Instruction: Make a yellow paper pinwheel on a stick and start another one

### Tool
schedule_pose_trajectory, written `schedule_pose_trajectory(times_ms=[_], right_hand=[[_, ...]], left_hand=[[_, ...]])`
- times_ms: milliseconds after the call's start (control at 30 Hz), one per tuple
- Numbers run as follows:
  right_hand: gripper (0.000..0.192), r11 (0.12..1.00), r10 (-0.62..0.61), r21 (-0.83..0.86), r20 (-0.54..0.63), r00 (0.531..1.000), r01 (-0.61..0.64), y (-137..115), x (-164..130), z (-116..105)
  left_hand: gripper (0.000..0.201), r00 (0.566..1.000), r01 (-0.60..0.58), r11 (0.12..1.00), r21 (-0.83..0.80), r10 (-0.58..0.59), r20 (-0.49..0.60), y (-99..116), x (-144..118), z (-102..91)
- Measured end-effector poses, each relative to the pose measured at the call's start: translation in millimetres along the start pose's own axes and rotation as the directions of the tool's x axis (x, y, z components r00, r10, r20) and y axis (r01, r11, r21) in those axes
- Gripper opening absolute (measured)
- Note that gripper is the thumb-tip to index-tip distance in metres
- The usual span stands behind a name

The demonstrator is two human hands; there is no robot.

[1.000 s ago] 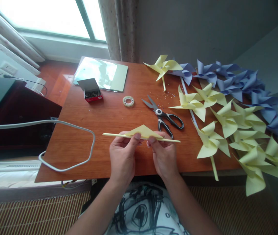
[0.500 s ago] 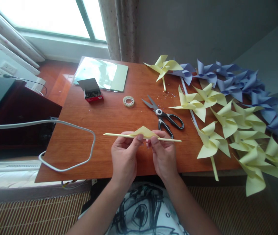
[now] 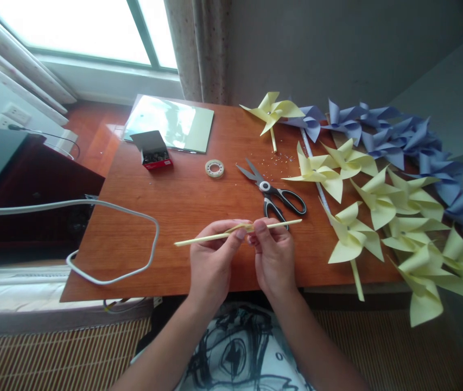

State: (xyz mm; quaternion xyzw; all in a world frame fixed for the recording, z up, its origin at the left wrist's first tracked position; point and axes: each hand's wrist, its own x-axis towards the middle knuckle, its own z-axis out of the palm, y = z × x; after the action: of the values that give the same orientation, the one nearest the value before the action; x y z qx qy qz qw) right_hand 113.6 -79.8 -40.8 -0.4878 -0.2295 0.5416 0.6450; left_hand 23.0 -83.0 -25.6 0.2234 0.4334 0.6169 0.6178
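Note:
A thin pale yellow rolled paper stick (image 3: 202,239) is held level across both hands, its right end tipped slightly up. My left hand (image 3: 213,255) is closed on it left of the middle, thumb on top. My right hand (image 3: 272,250) pinches it right of the middle. Only a small crumpled bit of the paper's loose corner shows between the thumbs; the fingers hide the rest. Just beyond my right hand lie black-handled scissors (image 3: 270,190), blades parted. A roll of clear tape (image 3: 214,169) lies flat farther off.
Yellow paper pinwheels (image 3: 349,231) and blue ones (image 3: 402,136) cover the right side of the wooden table (image 3: 174,198). An open red box (image 3: 156,157) of small dark pieces stands near shiny sheets (image 3: 198,122). A white cable (image 3: 156,239) loops at left.
The paper's triangular corner, standing up before, is now folded down around the stick. The stick has tilted, left end lower and right end higher.

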Motion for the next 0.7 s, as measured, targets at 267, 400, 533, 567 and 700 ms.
schedule_pose_trajectory(times_ms=[267,400,533,567,700], right_hand=[[0.041,0.990,0.087,0.110,0.008,0.996,-0.087,-6,-2,2],[0.042,0.979,0.129,0.161,-0.032,0.991,-0.122,-10,-4,4],[0.042,0.967,0.191,0.166,0.033,0.981,-0.194,-13,-7,4],[0.041,0.966,0.195,0.161,0.066,0.979,-0.203,-14,-8,2],[0.021,0.964,0.163,0.177,0.195,0.967,-0.198,-13,-11,-5]], left_hand=[[0.008,0.985,-0.148,0.987,0.062,0.141,0.103,-3,-3,-3.9],[0.020,0.965,-0.211,0.973,0.089,0.193,0.179,-8,-6,-6.8],[0.017,0.960,-0.245,0.966,0.082,0.230,0.160,-11,-7,-8.4],[0.015,0.963,-0.247,0.967,0.069,0.237,0.133,-11,-6,-8.0],[0.011,0.981,-0.190,0.982,-0.019,0.189,-0.032,-4,-1,-4.1]])
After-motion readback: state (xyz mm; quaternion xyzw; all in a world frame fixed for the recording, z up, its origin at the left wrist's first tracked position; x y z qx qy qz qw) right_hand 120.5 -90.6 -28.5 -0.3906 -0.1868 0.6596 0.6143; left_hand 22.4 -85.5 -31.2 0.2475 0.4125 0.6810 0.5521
